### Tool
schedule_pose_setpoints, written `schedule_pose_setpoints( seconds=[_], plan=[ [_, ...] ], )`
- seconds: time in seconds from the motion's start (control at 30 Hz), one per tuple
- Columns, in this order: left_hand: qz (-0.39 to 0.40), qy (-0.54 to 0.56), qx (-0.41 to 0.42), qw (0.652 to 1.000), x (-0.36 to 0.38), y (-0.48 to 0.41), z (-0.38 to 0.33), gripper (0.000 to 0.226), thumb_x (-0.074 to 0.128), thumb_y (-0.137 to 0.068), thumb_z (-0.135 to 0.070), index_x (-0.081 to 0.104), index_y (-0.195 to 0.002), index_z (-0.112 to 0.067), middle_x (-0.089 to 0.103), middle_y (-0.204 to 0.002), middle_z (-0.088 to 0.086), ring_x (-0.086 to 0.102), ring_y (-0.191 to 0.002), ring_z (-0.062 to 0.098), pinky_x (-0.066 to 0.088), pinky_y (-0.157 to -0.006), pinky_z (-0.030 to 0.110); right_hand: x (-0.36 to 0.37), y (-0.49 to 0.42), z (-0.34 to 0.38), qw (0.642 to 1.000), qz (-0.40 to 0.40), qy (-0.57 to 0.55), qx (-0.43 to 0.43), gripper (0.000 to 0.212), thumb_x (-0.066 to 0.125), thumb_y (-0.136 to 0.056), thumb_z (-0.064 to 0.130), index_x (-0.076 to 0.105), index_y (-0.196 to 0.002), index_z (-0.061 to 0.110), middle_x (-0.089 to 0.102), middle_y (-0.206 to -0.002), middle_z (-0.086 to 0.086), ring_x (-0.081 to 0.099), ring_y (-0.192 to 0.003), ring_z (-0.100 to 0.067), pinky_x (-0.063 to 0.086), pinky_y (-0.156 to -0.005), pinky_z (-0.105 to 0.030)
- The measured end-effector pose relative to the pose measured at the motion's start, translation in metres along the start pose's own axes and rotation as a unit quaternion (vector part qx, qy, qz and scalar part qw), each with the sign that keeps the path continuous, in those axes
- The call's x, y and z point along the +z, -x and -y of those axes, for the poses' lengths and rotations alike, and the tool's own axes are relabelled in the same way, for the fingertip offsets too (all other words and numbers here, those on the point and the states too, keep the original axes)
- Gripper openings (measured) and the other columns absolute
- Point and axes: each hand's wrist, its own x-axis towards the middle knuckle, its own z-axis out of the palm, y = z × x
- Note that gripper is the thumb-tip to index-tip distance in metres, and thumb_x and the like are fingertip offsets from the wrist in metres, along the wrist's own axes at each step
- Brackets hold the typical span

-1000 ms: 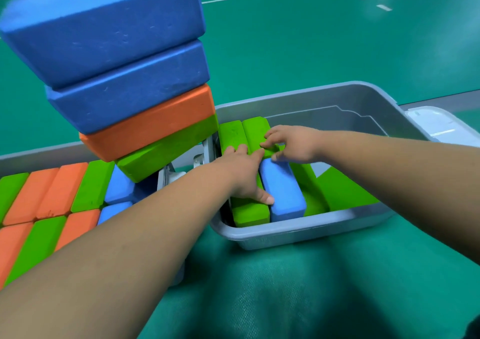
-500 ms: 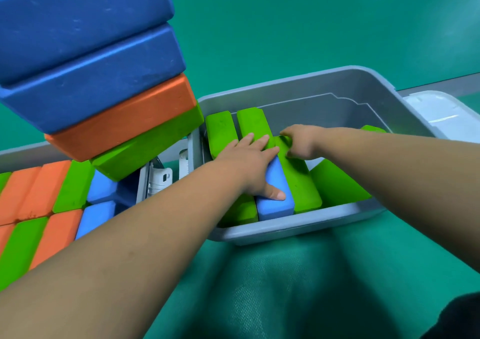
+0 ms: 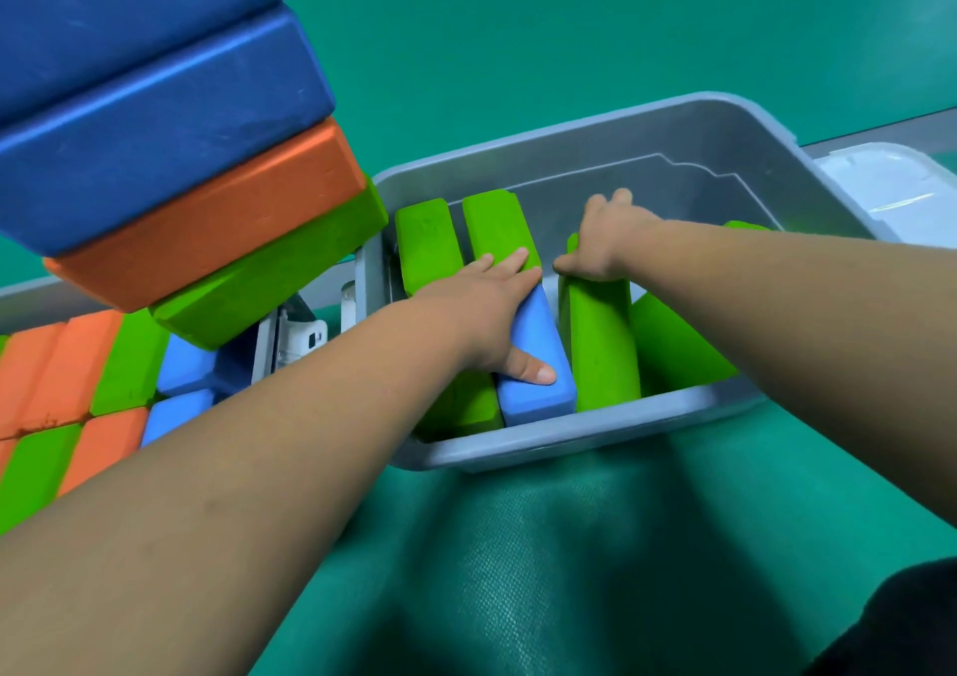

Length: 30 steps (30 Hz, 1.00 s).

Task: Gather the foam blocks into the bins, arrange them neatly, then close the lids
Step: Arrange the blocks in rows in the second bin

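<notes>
Pressing flat with straight fingers, the left hand [image 3: 492, 313] lay on the blue block [image 3: 538, 390] inside the grey bin [image 3: 569, 437], against its near wall; beside it, the right hand [image 3: 606, 240] curled its fingers over a green block [image 3: 600, 344].

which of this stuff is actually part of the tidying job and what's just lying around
Job: grey bin, blue block under the left hand, green block gripped by the right hand, stacked blocks, second bin of blocks, white lid.
Lying about: green floor mat, dark fabric at the corner.
</notes>
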Motion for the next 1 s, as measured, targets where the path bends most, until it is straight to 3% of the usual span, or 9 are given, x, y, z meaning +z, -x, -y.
schedule_pose_setpoints(
  seconds=[0.13, 0.33, 0.47, 0.6, 0.67, 0.8, 0.9, 1.0],
  plan=[
    [-0.009, 0.008, 0.004, 1.000, 0.005, -0.002, 0.002, 0.132, 0.073, -0.068, -0.082, 0.003, -0.167, -0.029, -0.013, -0.173, -0.009, -0.002, -0.160, 0.027, 0.014, -0.129, 0.048, -0.019, 0.011, -0.001, 0.999, -0.037, -0.019, 0.015, 0.074, 0.042, -0.103, 0.056, 0.042, -0.148, -0.002, 0.039, -0.143, -0.023, 0.037, -0.137, -0.041, 0.042, -0.108, -0.047],
    [-0.011, -0.007, 0.013, 1.000, 0.004, -0.002, -0.001, 0.129, 0.069, -0.072, -0.082, 0.001, -0.166, -0.026, -0.012, -0.173, -0.005, -0.002, -0.160, 0.029, 0.009, -0.130, 0.046, -0.032, 0.031, 0.009, 0.994, -0.062, -0.082, 0.045, 0.093, 0.062, -0.082, 0.064, 0.029, -0.150, 0.009, 0.043, -0.149, -0.022, 0.053, -0.130, -0.043, 0.048, -0.098, -0.048],
    [-0.006, -0.024, 0.011, 1.000, 0.001, 0.000, -0.005, 0.130, 0.066, -0.072, -0.084, -0.001, -0.167, -0.024, -0.011, -0.173, -0.002, -0.001, -0.160, 0.031, 0.010, -0.129, 0.048, -0.036, 0.052, 0.016, 1.000, 0.019, 0.005, 0.013, 0.108, 0.063, -0.089, 0.054, 0.001, -0.163, 0.006, 0.049, -0.150, -0.024, 0.056, -0.128, -0.040, 0.048, -0.097, -0.041],
    [-0.002, -0.018, -0.003, 1.000, 0.003, 0.003, 0.000, 0.134, 0.065, -0.069, -0.088, -0.001, -0.167, -0.025, -0.012, -0.173, -0.005, -0.001, -0.160, 0.030, 0.017, -0.127, 0.054, -0.025, 0.073, 0.012, 0.990, 0.136, -0.002, 0.022, 0.118, 0.072, -0.083, 0.048, -0.010, -0.163, 0.019, 0.047, -0.142, -0.025, 0.074, -0.085, -0.040, 0.063, -0.077, -0.049],
    [-0.012, -0.015, -0.009, 1.000, 0.006, 0.006, 0.002, 0.134, 0.063, -0.068, -0.090, -0.001, -0.167, -0.026, -0.012, -0.173, -0.007, -0.001, -0.160, 0.028, 0.020, -0.126, 0.057, -0.021, 0.083, 0.009, 0.982, 0.182, -0.035, 0.017, 0.121, 0.077, -0.082, 0.047, -0.010, -0.162, 0.022, 0.049, -0.140, -0.024, 0.076, -0.084, -0.039, 0.063, -0.078, -0.054],
    [-0.040, -0.016, -0.008, 0.999, 0.010, 0.015, 0.003, 0.130, 0.062, -0.070, -0.090, 0.005, -0.167, -0.024, -0.007, -0.174, -0.007, 0.004, -0.160, 0.027, 0.026, -0.124, 0.057, -0.018, 0.100, 0.010, 0.950, 0.308, -0.038, 0.023, 0.098, 0.075, -0.092, 0.036, 0.011, -0.162, 0.012, 0.057, -0.131, -0.028, 0.073, -0.098, -0.042, 0.059, -0.090, -0.056],
    [-0.053, -0.017, 0.006, 0.998, 0.009, 0.018, 0.000, 0.125, 0.064, -0.074, -0.086, 0.010, -0.166, -0.022, -0.002, -0.174, -0.002, 0.009, -0.159, 0.031, 0.024, -0.125, 0.053, -0.026, 0.100, 0.008, 0.959, 0.283, 0.014, -0.005, 0.073, 0.061, -0.099, 0.021, 0.022, -0.159, 0.011, 0.064, -0.118, -0.016, 0.076, -0.096, -0.034, 0.059, -0.091, -0.052],
    [-0.062, -0.031, 0.024, 0.997, 0.009, 0.017, -0.002, 0.118, 0.064, -0.078, -0.082, 0.017, -0.165, -0.019, 0.004, -0.174, 0.002, 0.015, -0.158, 0.031, 0.025, -0.125, 0.050, -0.037, 0.094, 0.001, 0.974, 0.225, -0.001, -0.023, 0.064, 0.047, -0.099, 0.010, 0.025, -0.157, 0.025, 0.063, -0.115, -0.007, 0.077, -0.091, -0.027, 0.060, -0.089, -0.051]
  ],
)
